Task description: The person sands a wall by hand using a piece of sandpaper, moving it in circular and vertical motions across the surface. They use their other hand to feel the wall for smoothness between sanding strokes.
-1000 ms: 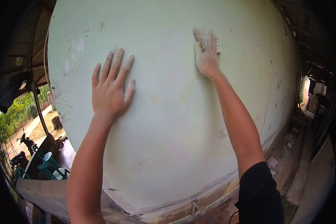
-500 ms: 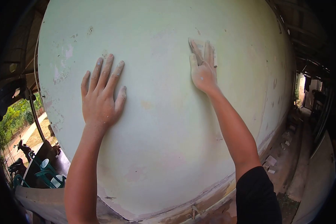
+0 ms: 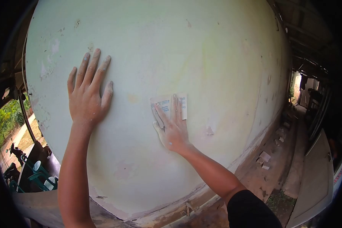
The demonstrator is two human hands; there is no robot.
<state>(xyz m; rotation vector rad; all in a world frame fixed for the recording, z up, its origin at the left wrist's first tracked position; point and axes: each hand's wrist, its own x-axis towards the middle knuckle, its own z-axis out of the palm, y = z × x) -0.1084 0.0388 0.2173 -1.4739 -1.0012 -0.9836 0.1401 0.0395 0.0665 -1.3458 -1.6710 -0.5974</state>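
Observation:
My left hand (image 3: 88,91) lies flat on the pale green wall (image 3: 140,68), fingers spread and dusty, with nothing under it that I can see. Lower and to the right, my right hand (image 3: 173,131) presses a sheet of sandpaper (image 3: 184,108) against the wall. The printed backing of the sheet faces me, and part of it shows between and beside my fingers. White dust coats the fingertips of both hands. Around them the wall has chipped and patchy spots.
Green plastic chairs (image 3: 43,178) and a motorbike (image 3: 12,150) stand at the lower left. On the right, a narrow passage holds broken pieces (image 3: 265,156) on the ground and a leaning panel (image 3: 311,182). A ledge (image 3: 178,218) runs along the wall's foot.
My right hand has moved down and to the left across the wall with the sandpaper. My left hand stays on the same area; the view has shifted slightly right.

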